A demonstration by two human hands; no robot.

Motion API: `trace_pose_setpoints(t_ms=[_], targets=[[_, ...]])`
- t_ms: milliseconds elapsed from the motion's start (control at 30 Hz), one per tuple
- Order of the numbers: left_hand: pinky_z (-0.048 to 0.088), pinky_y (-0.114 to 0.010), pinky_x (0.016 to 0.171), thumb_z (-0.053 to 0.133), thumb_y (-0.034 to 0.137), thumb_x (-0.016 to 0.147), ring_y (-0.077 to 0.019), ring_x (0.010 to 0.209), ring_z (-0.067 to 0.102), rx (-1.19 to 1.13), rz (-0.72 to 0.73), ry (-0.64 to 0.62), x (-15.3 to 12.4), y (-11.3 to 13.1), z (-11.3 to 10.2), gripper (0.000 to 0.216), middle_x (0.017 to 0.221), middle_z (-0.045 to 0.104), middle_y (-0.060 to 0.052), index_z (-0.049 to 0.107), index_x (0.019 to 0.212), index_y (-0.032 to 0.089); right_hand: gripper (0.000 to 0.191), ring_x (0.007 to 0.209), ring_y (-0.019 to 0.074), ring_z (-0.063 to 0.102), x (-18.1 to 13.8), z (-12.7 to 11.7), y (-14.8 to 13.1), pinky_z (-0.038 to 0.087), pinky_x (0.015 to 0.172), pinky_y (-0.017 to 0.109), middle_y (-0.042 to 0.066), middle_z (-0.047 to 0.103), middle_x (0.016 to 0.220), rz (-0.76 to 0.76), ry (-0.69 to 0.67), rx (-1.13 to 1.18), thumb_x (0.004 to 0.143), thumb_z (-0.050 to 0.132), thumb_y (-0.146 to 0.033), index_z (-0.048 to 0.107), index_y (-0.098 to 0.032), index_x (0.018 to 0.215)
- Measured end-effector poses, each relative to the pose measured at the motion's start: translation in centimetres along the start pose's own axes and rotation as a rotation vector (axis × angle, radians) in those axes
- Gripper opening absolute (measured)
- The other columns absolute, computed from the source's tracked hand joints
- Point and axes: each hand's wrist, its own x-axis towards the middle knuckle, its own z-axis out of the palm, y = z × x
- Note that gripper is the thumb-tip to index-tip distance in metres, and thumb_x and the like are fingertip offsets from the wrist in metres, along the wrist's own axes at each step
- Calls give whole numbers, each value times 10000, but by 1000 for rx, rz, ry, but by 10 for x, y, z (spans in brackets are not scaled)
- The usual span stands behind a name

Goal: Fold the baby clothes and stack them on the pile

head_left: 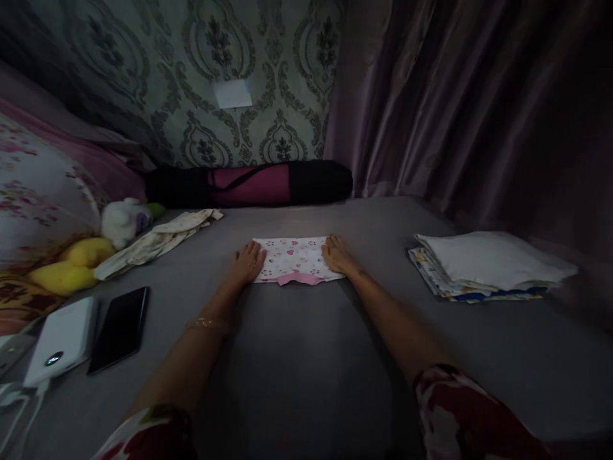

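Note:
A small white garment (pixel 299 260) with pink and dark prints lies folded into a flat rectangle on the grey sheet (pixel 297 358). Its pink trim faces me along the near edge. On its left end rests my left hand (pixel 249 260), flat with the fingers stretched out. My right hand (pixel 337 253) lies on the opposite end, palm down, its fingers extended over the edge of the cloth. Neither hand grips the fabric.
To the right sits a stack of folded cloths (pixel 493 259). At left are a phone (pixel 121 329), a white power bank (pixel 64 338) with cables, soft toys (pixel 125 220) and a crumpled pale cloth (pixel 160 239). A black-and-pink long bag (pixel 258 185) lies along the wall.

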Motion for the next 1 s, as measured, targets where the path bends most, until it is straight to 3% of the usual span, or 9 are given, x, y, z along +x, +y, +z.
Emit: trace_pose_setpoints(t_ms=[133,267,333,500,767,900,1000], targets=[[226,-523,1160,255,402,983,-280,1441,295,-6,11,64,-5,4,0,552,1559,331,-136,414,1442,140,592,1431,261,280,0,-1,1,181,1170,362,182,346,1539,-12,-3,-21,996,196,-340,401,-2,1437],[249,-493,1151,305,337,973,-285,1343,437,25,40,341,-20,12,-2,481,1420,516,-176,520,1337,106,591,1441,288,250,-7,-8,-9,158,1172,472,169,333,1549,-11,24,-62,997,199,-359,375,-41,1464],[241,-492,1153,310,338,976,-281,1312,469,23,50,414,-28,11,-1,457,1364,565,-171,546,1301,119,587,1457,284,212,-15,-10,-19,112,1177,504,147,296,1570,-62,69,-71,1000,198,-376,354,-83,1485],[306,-455,1120,317,363,982,-261,1247,523,-60,43,366,-38,-4,5,426,1307,607,-148,567,1249,144,595,1472,261,180,-31,-4,-42,102,1187,484,115,280,1582,-135,-25,-30,1006,197,-407,329,-110,1504],[423,-361,1010,283,361,986,-240,1159,586,-241,1,318,-35,-17,5,445,1230,652,-128,571,1250,148,583,1465,283,198,-28,-5,-47,91,1182,519,131,294,1573,-116,-69,-31,999,249,-374,333,-89,1500],[452,-331,965,272,351,986,-230,1131,603,-323,-104,336,-37,-17,3,437,1203,667,-99,578,1248,184,572,1470,264,187,-25,-7,-78,62,1188,502,137,280,1578,-178,20,-7,1006,216,-360,334,-94,1499],[451,-330,974,278,322,981,-223,1140,598,-370,-154,340,-39,-17,2,429,1203,668,-95,574,1256,180,578,1473,250,178,-25,0,-101,87,1187,483,123,261,1587,-243,14,30,1010,203,-384,323,-110,1505]])
